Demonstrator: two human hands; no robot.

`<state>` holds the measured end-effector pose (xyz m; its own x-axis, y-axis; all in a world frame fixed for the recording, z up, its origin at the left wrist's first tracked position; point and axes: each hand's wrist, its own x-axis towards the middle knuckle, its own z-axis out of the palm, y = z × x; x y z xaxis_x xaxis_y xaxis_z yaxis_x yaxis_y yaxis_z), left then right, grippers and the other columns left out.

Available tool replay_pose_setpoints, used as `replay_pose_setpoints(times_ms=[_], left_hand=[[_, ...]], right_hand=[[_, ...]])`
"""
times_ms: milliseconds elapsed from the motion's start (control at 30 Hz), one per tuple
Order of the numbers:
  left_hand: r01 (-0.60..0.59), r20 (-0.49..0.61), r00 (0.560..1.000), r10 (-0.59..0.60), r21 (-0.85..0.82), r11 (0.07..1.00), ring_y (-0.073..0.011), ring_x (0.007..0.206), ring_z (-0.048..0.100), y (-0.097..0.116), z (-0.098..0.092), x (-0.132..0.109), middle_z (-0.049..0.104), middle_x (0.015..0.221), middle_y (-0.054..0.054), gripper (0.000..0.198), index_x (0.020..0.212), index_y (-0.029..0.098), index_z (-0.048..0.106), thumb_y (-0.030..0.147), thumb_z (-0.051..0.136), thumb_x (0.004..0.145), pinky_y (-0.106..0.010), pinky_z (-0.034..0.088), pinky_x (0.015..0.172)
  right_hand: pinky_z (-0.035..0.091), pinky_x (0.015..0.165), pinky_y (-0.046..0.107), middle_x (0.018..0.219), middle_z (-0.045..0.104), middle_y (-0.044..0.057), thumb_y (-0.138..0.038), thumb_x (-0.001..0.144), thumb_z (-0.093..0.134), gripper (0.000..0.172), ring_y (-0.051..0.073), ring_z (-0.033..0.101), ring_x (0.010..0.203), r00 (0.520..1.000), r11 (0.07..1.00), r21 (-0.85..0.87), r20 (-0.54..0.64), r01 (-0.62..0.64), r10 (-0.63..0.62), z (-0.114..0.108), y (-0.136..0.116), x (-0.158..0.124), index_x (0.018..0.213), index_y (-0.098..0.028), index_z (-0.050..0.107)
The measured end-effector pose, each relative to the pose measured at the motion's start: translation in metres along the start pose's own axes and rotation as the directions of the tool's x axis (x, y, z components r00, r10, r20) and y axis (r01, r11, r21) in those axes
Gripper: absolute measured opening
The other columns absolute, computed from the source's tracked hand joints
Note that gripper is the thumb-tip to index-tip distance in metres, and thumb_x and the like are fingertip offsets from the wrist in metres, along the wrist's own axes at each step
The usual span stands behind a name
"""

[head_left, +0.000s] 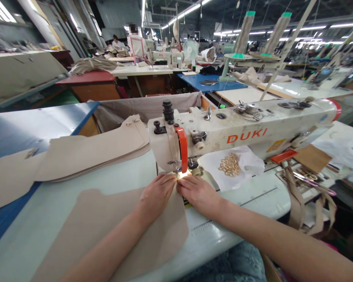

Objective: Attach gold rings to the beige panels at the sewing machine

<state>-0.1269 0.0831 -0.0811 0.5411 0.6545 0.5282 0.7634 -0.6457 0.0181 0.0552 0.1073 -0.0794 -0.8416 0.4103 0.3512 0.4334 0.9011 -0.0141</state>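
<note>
My left hand (155, 196) is at the needle area of a white sewing machine (278, 127), its fingers closed on the edge of a beige fabric panel (91, 215). From the other side my right hand (201, 196) meets it, fingertips pinched together at the same edge. The fingers hide what exactly lies between them. A lamp lights the spot just behind the fingertips, under the orange guard (182, 149). The panel spreads flat over the table to the left and beneath my left forearm.
Stacked beige panels (97, 152) lie left of the machine head. Gold-coloured metal rings (230, 164) rest on white cloth (211, 168) at the right. Beyond them are scissors (312, 182) and hanging beige straps (295, 199). Thread cones (244, 35) stand behind; a person (137, 45) sits farther back.
</note>
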Motion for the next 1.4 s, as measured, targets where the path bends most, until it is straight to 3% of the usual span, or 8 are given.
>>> replay_pose_setpoints(times_ms=[433, 867, 1200, 1400], left_hand=[[0.197, 0.027, 0.98, -0.195, -0.146, 0.969, -0.0195, 0.085, 0.064, -0.009, 0.003, 0.003, 0.072, 0.09, -0.007, 0.031, 0.088, 0.018, 0.068, 0.022, 0.038, 0.093, -0.035, 0.055, 0.077], [0.22, -0.015, 0.974, -0.225, -0.149, 0.964, -0.0198, 0.084, 0.064, -0.009, 0.004, 0.004, 0.072, 0.088, -0.006, 0.028, 0.086, 0.02, 0.069, 0.023, 0.041, 0.092, -0.036, 0.056, 0.078], [0.267, 0.04, 0.964, -0.264, -0.132, 0.955, -0.0196, 0.094, 0.063, -0.002, -0.001, -0.001, 0.071, 0.098, -0.007, 0.029, 0.096, 0.018, 0.068, 0.024, 0.04, 0.093, -0.037, 0.054, 0.086], [0.278, 0.102, 0.957, -0.271, -0.071, 0.958, -0.0197, 0.101, 0.063, 0.001, -0.001, -0.005, 0.07, 0.104, -0.009, 0.035, 0.101, 0.015, 0.066, 0.026, 0.034, 0.095, -0.036, 0.053, 0.09]], right_hand=[[0.046, 0.081, 0.036, 0.105, 0.064, 0.013, -0.013, 0.092, 0.05, 0.013, 0.021, 0.057, 0.088, 0.999, 0.998, 0.033, -0.025, -0.048, 0.049, 0.0, 0.004, 0.001, 0.096, -0.011, 0.061], [0.048, 0.081, 0.035, 0.108, 0.064, 0.012, -0.015, 0.091, 0.052, 0.012, 0.022, 0.057, 0.097, 0.998, 0.998, 0.023, -0.014, -0.063, 0.063, 0.0, 0.004, 0.002, 0.097, -0.011, 0.062], [0.046, 0.091, 0.032, 0.101, 0.068, 0.007, -0.016, 0.089, 0.056, 0.009, 0.019, 0.06, 0.098, 0.993, 0.997, 0.057, -0.111, 0.055, -0.049, -0.004, 0.004, -0.007, 0.09, -0.014, 0.064], [0.047, 0.092, 0.031, 0.103, 0.068, 0.008, -0.015, 0.089, 0.056, 0.009, 0.019, 0.061, 0.099, 0.992, 0.995, 0.076, -0.109, 0.069, -0.061, -0.001, 0.005, -0.007, 0.089, -0.013, 0.065]])
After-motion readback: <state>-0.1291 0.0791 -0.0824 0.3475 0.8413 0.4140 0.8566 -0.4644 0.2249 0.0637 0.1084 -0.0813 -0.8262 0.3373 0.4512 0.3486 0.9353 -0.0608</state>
